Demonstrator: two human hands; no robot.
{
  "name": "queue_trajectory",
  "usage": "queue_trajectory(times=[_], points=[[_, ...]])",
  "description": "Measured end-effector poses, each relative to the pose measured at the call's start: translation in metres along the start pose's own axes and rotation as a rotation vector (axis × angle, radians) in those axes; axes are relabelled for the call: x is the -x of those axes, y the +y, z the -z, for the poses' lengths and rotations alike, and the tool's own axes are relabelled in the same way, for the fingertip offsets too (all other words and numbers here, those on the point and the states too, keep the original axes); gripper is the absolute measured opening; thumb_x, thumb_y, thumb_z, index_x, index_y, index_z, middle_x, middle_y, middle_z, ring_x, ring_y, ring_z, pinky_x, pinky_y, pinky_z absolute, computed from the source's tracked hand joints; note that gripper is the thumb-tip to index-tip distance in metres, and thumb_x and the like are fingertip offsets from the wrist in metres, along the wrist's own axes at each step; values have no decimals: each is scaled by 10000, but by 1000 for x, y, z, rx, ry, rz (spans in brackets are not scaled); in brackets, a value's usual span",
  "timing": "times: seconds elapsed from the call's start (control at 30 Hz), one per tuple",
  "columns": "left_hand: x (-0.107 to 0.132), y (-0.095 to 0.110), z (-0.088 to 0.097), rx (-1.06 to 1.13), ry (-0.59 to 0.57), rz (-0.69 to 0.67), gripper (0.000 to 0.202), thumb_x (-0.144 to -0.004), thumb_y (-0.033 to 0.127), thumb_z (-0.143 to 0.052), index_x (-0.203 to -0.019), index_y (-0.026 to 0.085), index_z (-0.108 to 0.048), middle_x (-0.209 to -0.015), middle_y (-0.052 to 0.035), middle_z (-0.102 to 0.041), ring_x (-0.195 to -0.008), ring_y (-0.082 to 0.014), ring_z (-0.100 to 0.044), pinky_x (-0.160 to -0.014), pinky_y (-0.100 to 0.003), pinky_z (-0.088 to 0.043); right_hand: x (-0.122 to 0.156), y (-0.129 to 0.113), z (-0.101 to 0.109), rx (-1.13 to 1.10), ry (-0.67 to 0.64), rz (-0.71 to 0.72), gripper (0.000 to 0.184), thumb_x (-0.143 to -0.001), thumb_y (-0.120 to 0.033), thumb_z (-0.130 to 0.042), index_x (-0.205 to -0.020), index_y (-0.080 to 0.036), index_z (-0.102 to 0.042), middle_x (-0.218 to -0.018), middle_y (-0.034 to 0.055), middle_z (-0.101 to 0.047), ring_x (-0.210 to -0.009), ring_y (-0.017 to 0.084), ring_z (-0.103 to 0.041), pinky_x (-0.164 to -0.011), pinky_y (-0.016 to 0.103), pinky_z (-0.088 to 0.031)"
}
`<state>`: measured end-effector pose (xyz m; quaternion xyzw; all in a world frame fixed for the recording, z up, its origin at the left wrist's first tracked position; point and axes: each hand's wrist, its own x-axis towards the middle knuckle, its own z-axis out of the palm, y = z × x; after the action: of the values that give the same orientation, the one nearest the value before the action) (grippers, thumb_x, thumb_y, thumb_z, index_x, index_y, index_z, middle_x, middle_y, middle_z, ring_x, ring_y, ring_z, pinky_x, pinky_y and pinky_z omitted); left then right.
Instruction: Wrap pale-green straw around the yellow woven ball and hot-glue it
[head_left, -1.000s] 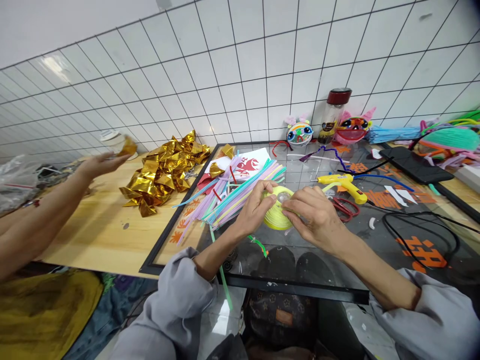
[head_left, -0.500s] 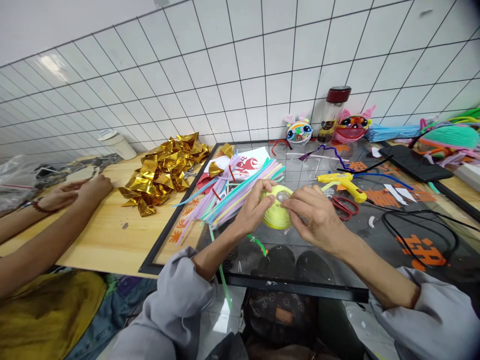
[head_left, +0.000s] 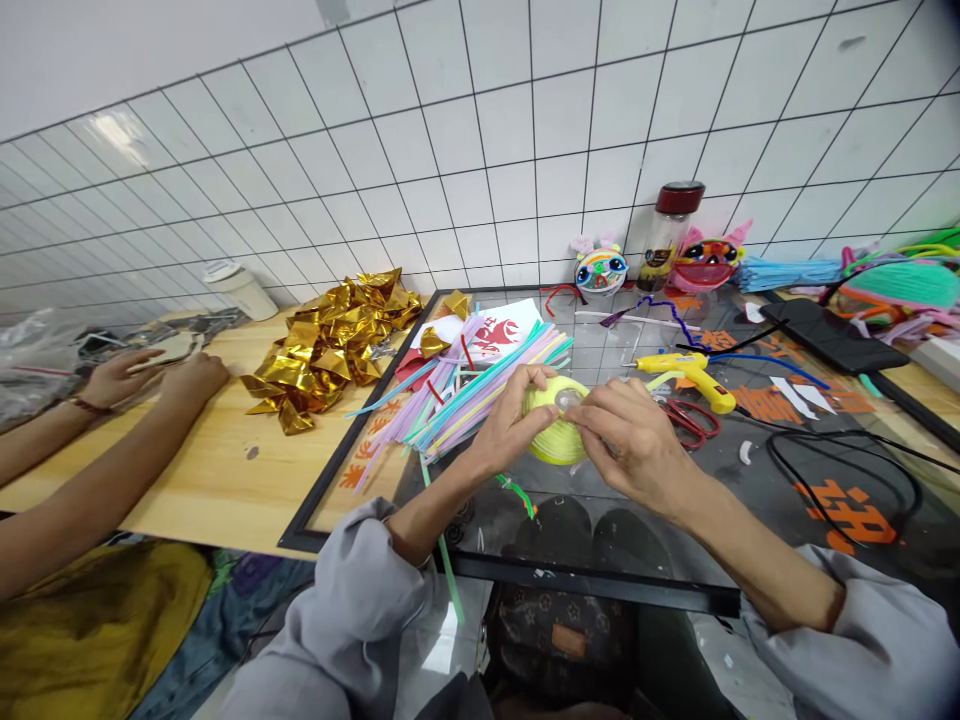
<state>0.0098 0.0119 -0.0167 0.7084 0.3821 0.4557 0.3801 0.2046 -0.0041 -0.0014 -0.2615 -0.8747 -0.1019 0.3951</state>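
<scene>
A round yellow ball wound from pipe cleaner (head_left: pixel 556 442) is held up over the dark glass board, with a hole in its upper side. My left hand (head_left: pixel 517 420) is closed around its left side, thumb on top. At the hole's right edge, my right hand (head_left: pixel 626 435) pinches with its fingertips, closed on the yellow pipe cleaner; the exact strand is hidden. Behind my left hand lies a bundle of pastel pipe cleaners (head_left: pixel 480 385). To the right of my right hand are a yellow glue gun (head_left: pixel 694 375) and red-handled scissors (head_left: pixel 691 424).
Gold foil pieces (head_left: pixel 330 350) are heaped at left, near another person's hands (head_left: pixel 195 385). Two decorated animal heads (head_left: pixel 600 270) and a bottle (head_left: pixel 667 235) stand by the tiled wall. A phone (head_left: pixel 832 335) and a black cable (head_left: pixel 847 460) lie right. A bag (head_left: pixel 566 640) sits below the edge.
The yellow ball is tipped slightly, and my right fingers have shifted a little at its hole. The view has moved slightly. At left, the other person's hands have changed position slightly.
</scene>
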Motion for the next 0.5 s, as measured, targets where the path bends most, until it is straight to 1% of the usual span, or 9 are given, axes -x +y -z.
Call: queue_trajectory(times=[0.17,0.27,0.37,0.5], points=[[-2,-3,-3,36,49,26,140,-923,356,-483,-944,224,-441,-1229,-84,-590,-1164,-232,-554,-1026,-369,-432,-1,-1,1,-7,3,-6,183,-940,-75,-516,-940,-155,-680,-811,59,-661,-742,197,-472,-682,341,-318],[-3,-2,-5,30,82,46,114,-908,321,-501,-920,219,-450,-1209,-82,-603,-1143,-225,-565,-1014,-360,-439,-1,-1,0,-2,9,4,177,-942,-73,-519,-943,-142,-682,-807,64,-664,-743,200,-474,-678,343,-319],[-4,-1,-5,31,89,56,101,-874,282,-520,-916,217,-456,-1205,-77,-608,-1133,-219,-571,-1009,-349,-441,-1,0,-1,8,25,19,175,-945,-74,-519,-925,-140,-679,-788,63,-657,-733,201,-466,-673,342,-319],[-5,-1,-6,52,107,51,89,-883,290,-508,-889,215,-461,-1161,-61,-616,-1097,-208,-577,-992,-331,-438,-1,0,-2,12,36,23,182,-945,-70,-512,-928,-139,-679,-782,61,-653,-729,200,-471,-673,342,-315]])
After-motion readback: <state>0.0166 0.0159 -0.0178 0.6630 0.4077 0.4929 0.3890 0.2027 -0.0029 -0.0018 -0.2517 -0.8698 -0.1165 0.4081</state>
